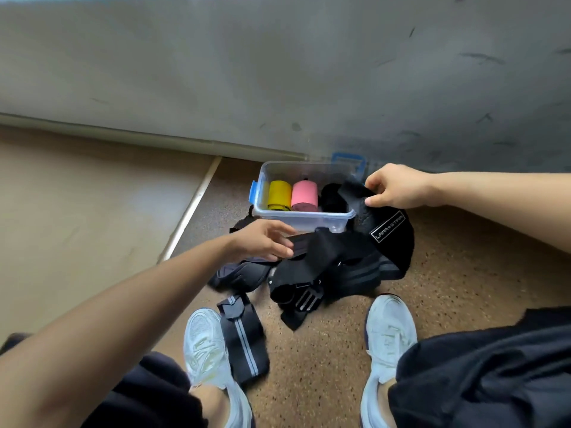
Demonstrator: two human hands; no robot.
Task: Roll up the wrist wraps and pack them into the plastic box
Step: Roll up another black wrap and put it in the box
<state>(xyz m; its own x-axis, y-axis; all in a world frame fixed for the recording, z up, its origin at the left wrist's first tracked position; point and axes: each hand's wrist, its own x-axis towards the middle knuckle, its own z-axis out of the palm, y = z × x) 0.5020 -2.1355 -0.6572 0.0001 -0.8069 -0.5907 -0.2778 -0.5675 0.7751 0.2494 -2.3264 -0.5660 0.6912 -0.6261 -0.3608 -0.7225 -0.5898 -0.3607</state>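
A clear plastic box point(279, 216) with blue clips stands on the floor by the wall. Inside it lie a yellow roll point(279, 194), a pink roll point(304, 195) and a black roll point(332, 196). My right hand point(391, 186) pinches the end of a black wrap with a white logo point(387, 239), lifted at the box's right corner. My left hand point(264, 240) hovers with relaxed fingers over the pile of black wraps point(312, 270) in front of the box. A grey-striped wrap point(244, 341) lies loose by my left shoe.
My two white shoes point(205, 347) point(389, 332) stand on the speckled brown floor, close to the pile. A grey wall point(278, 88) rises right behind the box. A tan panel with a pale edge strip point(191, 208) lies to the left.
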